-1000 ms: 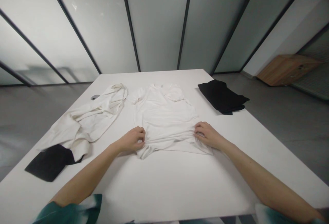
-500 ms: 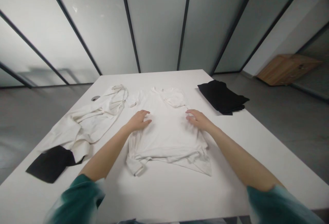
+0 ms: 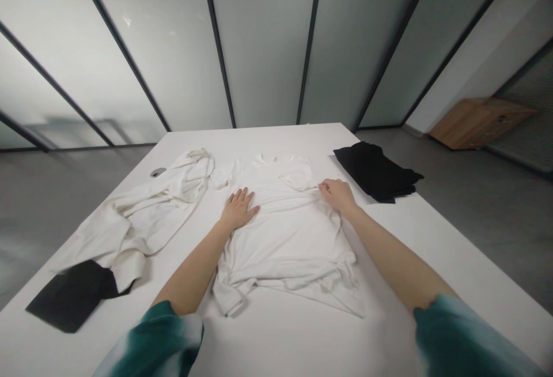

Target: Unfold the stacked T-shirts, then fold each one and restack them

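A bare strip of white tabletop (image 3: 285, 348) runs along the near side, below the rumpled hem of a white shirt (image 3: 289, 233). The shirt lies spread mid-table, between the person's hands and past them to its collar. The left hand (image 3: 237, 208) lies palm down at its left side, fingers spread. The right hand (image 3: 334, 193) is curled at the opposite side; I can't tell whether it pinches fabric. Leftward, a black cloth (image 3: 71, 296) sits partly under a crumpled off-white garment (image 3: 151, 212) stretching along the left edge. More bare tabletop separates the right forearm from the right edge, where folded black clothes (image 3: 375, 172) are piled. Beyond the far edge stand frosted panels (image 3: 263, 42) and, right, a wooden cabinet (image 3: 479, 123), its inside hidden from me.
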`<state>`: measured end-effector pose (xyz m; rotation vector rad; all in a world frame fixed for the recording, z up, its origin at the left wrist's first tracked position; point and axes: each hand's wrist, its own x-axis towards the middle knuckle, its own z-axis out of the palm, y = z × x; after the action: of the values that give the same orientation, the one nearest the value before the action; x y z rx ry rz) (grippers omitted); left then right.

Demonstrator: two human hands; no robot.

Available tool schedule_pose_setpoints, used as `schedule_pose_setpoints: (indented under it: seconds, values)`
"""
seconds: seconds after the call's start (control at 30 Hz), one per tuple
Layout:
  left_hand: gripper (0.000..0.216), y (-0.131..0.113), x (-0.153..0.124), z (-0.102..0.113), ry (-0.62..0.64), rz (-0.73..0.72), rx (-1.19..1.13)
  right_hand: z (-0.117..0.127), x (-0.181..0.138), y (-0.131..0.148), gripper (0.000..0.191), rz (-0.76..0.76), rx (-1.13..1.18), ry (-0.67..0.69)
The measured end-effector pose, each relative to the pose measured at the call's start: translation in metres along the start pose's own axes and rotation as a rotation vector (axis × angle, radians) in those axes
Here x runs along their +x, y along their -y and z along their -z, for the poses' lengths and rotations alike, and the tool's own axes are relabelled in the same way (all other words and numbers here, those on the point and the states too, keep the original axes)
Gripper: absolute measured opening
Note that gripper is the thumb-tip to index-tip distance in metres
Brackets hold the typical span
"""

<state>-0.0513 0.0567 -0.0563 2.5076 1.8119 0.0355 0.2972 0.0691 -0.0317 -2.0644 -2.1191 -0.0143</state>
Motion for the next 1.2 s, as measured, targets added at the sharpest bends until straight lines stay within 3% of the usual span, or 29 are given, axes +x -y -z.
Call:
schedule_pose_setpoints:
  seconds: [0.13, 0.23, 0.43, 0.53, 0.97, 1.07, 1.2]
  values:
    - [0.064, 0.002, 0.001, -0.002, -0.007, -0.001, -0.019, 0.001, 0.046, 0.003, 0.035, -0.154, 0.081, -0.058]
    - [0.063, 0.003, 0.001, -0.004, -0.009, -0.001, -0.027, -0.006, 0.076, 0.007, 0.036, -0.24, 0.128, -0.023]
    - [0.066, 0.001, -0.001, -0.002, -0.006, -0.004, -0.026, -0.022, 0.11, 0.017, 0.036, -0.218, -0.011, 0.026]
    - [0.067, 0.001, -0.001, -0.003, -0.006, 0.0, -0.02, -0.025, 0.116, 0.016, 0.035, -0.206, -0.052, 0.017]
    - [0.067, 0.0, 0.0, -0.002, 0.012, 0.004, -0.016, -0.018, 0.122, -0.011, 0.031, -0.388, 0.198, -0.104]
    - [0.068, 0.001, 0.0, -0.003, 0.013, 0.002, -0.017, -0.016, 0.116, -0.012, 0.032, -0.38, 0.245, -0.114]
    - [0.067, 0.002, 0.002, -0.004, 0.007, -0.004, -0.01, -0.021, 0.091, -0.013, 0.033, -0.293, 0.252, -0.031]
